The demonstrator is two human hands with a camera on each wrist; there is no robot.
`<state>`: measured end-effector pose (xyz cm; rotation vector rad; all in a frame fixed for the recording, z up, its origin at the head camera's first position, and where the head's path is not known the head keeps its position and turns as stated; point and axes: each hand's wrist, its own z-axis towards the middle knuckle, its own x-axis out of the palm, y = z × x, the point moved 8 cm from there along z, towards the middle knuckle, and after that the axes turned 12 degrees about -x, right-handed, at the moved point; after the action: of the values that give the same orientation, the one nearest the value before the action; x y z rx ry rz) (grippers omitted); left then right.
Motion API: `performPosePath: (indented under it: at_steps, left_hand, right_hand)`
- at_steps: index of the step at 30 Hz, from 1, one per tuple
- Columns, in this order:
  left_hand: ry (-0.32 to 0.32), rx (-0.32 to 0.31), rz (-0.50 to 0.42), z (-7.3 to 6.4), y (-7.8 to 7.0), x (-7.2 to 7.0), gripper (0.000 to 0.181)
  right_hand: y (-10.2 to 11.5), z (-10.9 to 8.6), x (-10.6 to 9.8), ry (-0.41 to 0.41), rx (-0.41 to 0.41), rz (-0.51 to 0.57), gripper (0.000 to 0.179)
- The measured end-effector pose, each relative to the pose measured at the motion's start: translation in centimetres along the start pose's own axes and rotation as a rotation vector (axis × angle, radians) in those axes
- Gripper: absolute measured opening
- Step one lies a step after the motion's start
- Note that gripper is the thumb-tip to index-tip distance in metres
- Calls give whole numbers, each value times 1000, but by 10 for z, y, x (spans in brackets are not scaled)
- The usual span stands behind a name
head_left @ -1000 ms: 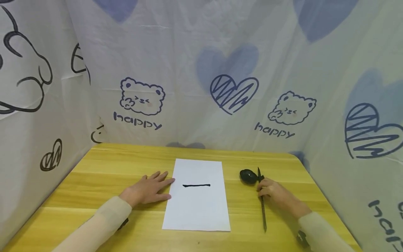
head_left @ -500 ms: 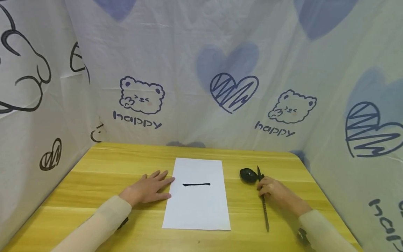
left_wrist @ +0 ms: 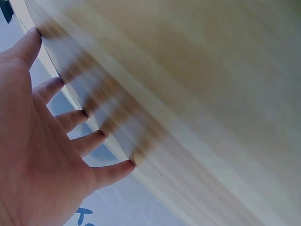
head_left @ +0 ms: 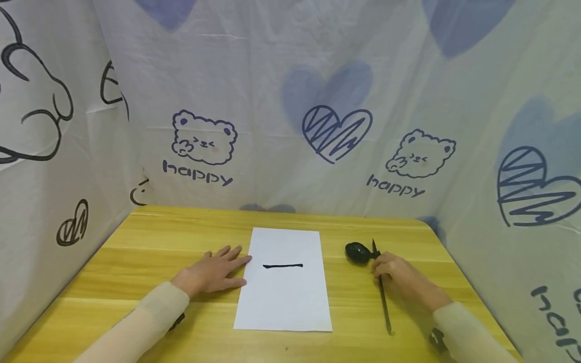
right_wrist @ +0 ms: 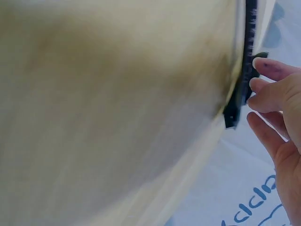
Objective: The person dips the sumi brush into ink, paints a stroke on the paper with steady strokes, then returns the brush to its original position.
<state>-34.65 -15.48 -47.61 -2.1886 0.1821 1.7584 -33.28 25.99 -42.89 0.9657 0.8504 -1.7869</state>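
Observation:
A black ink brush lies at the right, its pointed tip away from me, close to a small rounded black dish. My right hand is over the brush's upper part and hides some of it. In the right wrist view, my bent fingers are right at the dark brush, with the thumb apart below them. White paper with one black horizontal stroke lies in the middle. My left hand rests palm down with spread fingers, fingertips at the paper's left edge.
The yellow wood-grain table is bounded at the back and sides by a white cloth printed with hearts and bears. Small dark objects show beside the left sleeve and the right sleeve.
The brush's near end has swung to the right. My right hand has shifted slightly right along with it. The left hand, paper and dish stay in place.

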Motion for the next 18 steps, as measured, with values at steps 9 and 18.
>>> performPosePath:
  at_steps: [9, 18]
  left_hand:
    - [1, -5, -3, 0, 1, -1, 75]
    - [-65, -17, -126, 1, 13, -10, 74]
  right_hand:
    - [-31, 3, -17, 22, 384, -9, 20]
    - [-54, -16, -41, 17, 647, 15, 28]
